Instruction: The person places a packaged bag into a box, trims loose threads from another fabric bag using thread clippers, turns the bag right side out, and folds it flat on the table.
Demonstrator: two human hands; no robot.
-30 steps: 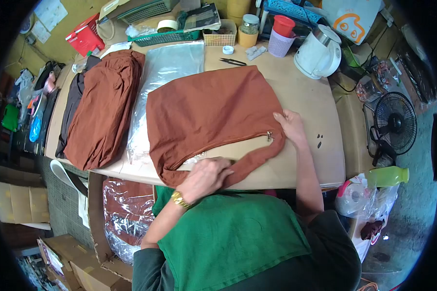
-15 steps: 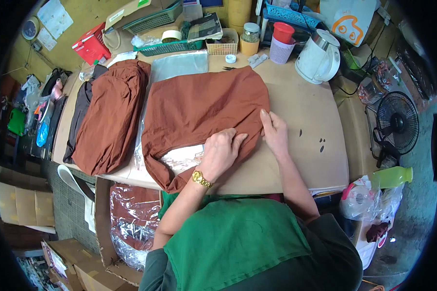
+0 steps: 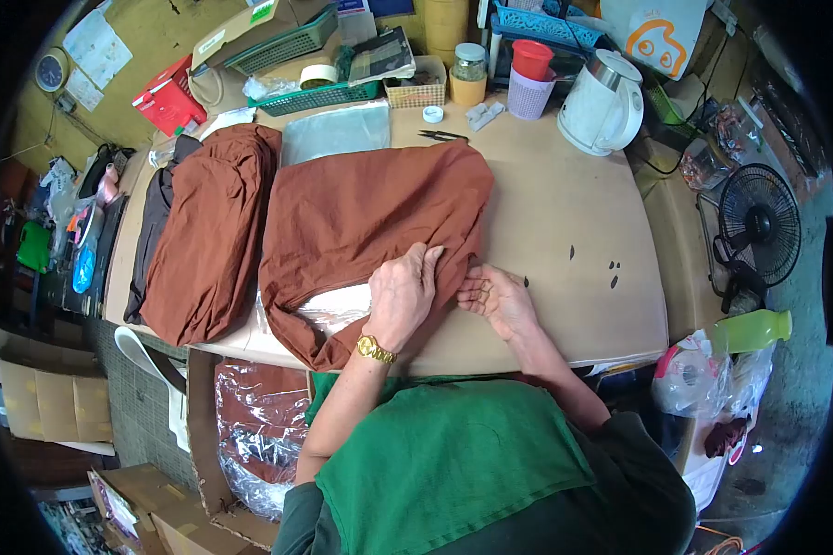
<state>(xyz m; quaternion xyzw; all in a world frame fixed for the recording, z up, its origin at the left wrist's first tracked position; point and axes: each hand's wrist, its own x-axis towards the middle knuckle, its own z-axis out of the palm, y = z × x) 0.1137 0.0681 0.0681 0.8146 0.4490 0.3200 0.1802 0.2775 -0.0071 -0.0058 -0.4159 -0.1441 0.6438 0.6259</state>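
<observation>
A rust-brown garment (image 3: 370,199) lies folded on the brown-covered table in front of me, its lower left part curving around a shiny clear-and-white sheet (image 3: 338,308). My left hand (image 3: 401,294), with a gold watch at the wrist, is closed on the cloth near its lower right part, thumb against the fingers. At the garment's right edge, my right hand (image 3: 498,303) has its palm partly turned up and its fingers curled at the fabric; the fingertips are partly hidden. Another folded rust-brown garment (image 3: 208,231) lies to the left, over a dark grey cloth (image 3: 148,236).
Behind the garment are a clear plastic bag (image 3: 338,134), small black snips (image 3: 442,136) and a white cap (image 3: 432,114). A white kettle (image 3: 602,106) stands at the back right. Below the table's front edge, a cardboard box (image 3: 202,407) holds plastic-wrapped brown cloth (image 3: 261,398).
The garment's right side has shifted left and slightly inward. My right hand has moved down along its edge, turning palm-up. My left hand has moved slightly left with the cloth. The snips show more fully.
</observation>
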